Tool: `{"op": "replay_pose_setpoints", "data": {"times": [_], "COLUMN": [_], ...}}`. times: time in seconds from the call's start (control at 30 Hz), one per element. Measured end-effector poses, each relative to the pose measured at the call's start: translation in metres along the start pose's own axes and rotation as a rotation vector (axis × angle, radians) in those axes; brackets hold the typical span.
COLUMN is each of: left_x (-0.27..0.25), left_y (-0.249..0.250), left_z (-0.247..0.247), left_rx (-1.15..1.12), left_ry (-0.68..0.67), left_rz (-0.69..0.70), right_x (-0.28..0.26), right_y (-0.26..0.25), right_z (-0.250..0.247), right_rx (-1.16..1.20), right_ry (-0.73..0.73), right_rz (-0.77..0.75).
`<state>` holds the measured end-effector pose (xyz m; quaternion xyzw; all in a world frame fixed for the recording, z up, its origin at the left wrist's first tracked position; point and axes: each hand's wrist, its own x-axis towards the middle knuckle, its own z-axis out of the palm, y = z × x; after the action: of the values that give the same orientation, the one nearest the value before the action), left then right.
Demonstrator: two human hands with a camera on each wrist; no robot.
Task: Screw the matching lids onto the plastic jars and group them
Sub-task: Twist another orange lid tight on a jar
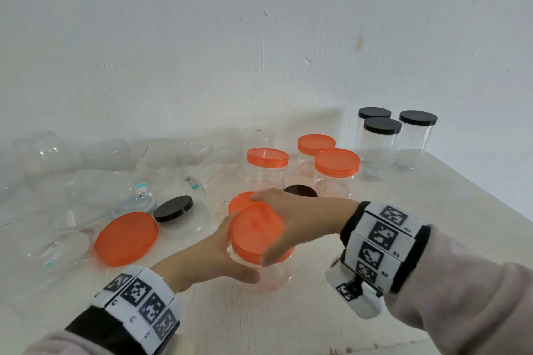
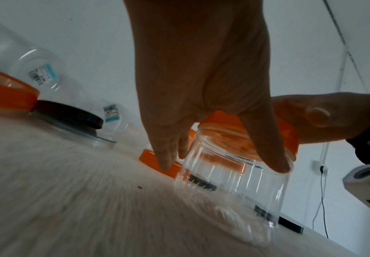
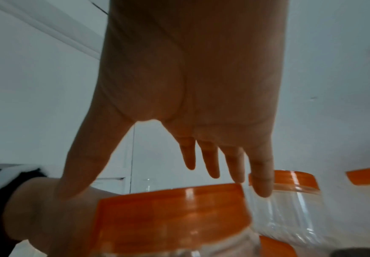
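Note:
A clear plastic jar [image 1: 274, 275] stands on the table near the front middle, with an orange lid [image 1: 255, 232] sitting on its mouth. My left hand [image 1: 213, 256] grips the jar [image 2: 234, 182] from the left, thumb across its front and fingers behind it. My right hand [image 1: 291, 219] spans over the lid from the right. In the right wrist view its fingers [image 3: 261, 173] are spread and straight just above the lid [image 3: 173, 213], not curled round it. The lid's rim [image 2: 289, 139] also shows in the left wrist view.
Three orange-lidded jars [image 1: 337, 163] stand behind, and three black-lidded jars [image 1: 382, 127] at the back right. Loose lids lie about: a large orange one [image 1: 127, 238], a black one [image 1: 173, 208], another black one [image 1: 300, 190]. Several uncapped clear jars [image 1: 101, 158] lie at the left.

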<state>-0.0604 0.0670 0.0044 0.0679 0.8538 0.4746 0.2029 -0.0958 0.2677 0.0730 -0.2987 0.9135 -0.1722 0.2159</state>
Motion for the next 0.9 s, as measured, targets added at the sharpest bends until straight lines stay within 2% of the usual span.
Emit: {"op": "replay_pose_setpoints", "data": {"times": [0.1, 0.27, 0.5, 0.7, 0.8, 0.9], "left_x": [0.005, 0.017, 0.029, 0.035, 0.038, 0.039], "left_y": [0.005, 0.014, 0.013, 0.009, 0.008, 0.007], "left_z": [0.004, 0.010, 0.018, 0.024, 0.025, 0.026], "left_rx": [0.016, 0.033, 0.005, 0.052, 0.046, 0.012], "left_ry": [-0.002, 0.021, 0.054, 0.145, 0.131, 0.115], "left_rz": [0.000, 0.018, 0.047, 0.035, 0.045, 0.054], "right_x": [0.008, 0.011, 0.011, 0.013, 0.014, 0.012], "right_y": [-0.012, -0.013, -0.008, -0.003, -0.001, -0.004], "right_z": [-0.004, -0.016, -0.019, -0.012, -0.016, -0.024], "right_rx": [-0.181, -0.311, -0.350, -0.306, -0.326, -0.301], "right_ry": [-0.049, -0.123, -0.092, 0.027, -0.030, -0.118], "right_rz": [0.014, 0.112, 0.155, 0.246, 0.264, 0.190]}}
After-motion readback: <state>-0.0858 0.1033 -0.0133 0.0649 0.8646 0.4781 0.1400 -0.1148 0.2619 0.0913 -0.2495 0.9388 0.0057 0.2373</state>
